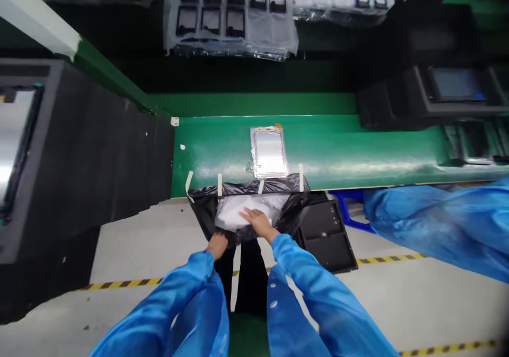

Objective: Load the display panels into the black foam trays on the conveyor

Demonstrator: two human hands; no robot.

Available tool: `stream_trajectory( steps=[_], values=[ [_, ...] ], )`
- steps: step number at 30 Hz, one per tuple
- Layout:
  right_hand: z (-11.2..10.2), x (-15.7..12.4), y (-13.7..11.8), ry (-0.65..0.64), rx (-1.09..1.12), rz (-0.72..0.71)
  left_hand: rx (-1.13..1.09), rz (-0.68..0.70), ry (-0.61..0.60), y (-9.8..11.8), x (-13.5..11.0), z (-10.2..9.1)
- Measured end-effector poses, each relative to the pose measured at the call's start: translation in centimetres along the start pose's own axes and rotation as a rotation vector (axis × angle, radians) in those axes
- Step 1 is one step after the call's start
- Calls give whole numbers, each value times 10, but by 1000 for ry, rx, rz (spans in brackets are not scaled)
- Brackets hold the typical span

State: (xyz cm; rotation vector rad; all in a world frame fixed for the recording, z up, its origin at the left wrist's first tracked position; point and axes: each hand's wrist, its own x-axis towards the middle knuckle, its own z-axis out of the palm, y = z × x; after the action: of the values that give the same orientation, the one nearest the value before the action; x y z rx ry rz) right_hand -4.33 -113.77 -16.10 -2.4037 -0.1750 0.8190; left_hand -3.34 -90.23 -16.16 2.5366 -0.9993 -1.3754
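Note:
A black plastic bag (204,216) hangs open from the front edge of the green bench, taped to it with pale strips. Inside lies crumpled white and clear plastic (230,212). My left hand (217,245) is closed on the bag's near rim. With fingers stretched out, my right hand (259,222) reaches into the bag and touches the white plastic; it appears to hold nothing. Just beyond the bag, a flat rectangular screen panel (271,153) in clear film lies on the green bench (214,145).
Black boxes (131,155) stand at left and right (392,99). On the upper shelf, a tray (258,25) carries several black frames. A black tray (328,235) and blue crate (345,214) sit below the bench, beside a co-worker's blue sleeve (445,219).

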Motion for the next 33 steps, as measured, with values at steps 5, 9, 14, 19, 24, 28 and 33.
stream_trajectory(
  steps=[5, 9, 14, 19, 24, 28, 33],
  values=[
    [21, 132, -1, -221, -65, 186, 93, -52, -28, -10, -24, 34],
    [20, 137, -32, -135, -67, 207, 100, -46, 14, -11, -25, 31],
    [-28, 45, -56, 178, -45, 135, 58, 23, 70, 7, -36, 12],
    [-130, -8, -29, 507, -240, 114, -89, 45, 183, 19, -64, -10],
    [-217, 18, -7, 315, -383, 281, -230, -23, 232, 17, -97, -22],
    [-232, 49, -21, 240, -191, 540, -353, -70, 278, 8, -116, -18],
    [-223, 72, -35, 265, -153, 713, -498, -126, 339, 1, -127, -13]
  ],
)
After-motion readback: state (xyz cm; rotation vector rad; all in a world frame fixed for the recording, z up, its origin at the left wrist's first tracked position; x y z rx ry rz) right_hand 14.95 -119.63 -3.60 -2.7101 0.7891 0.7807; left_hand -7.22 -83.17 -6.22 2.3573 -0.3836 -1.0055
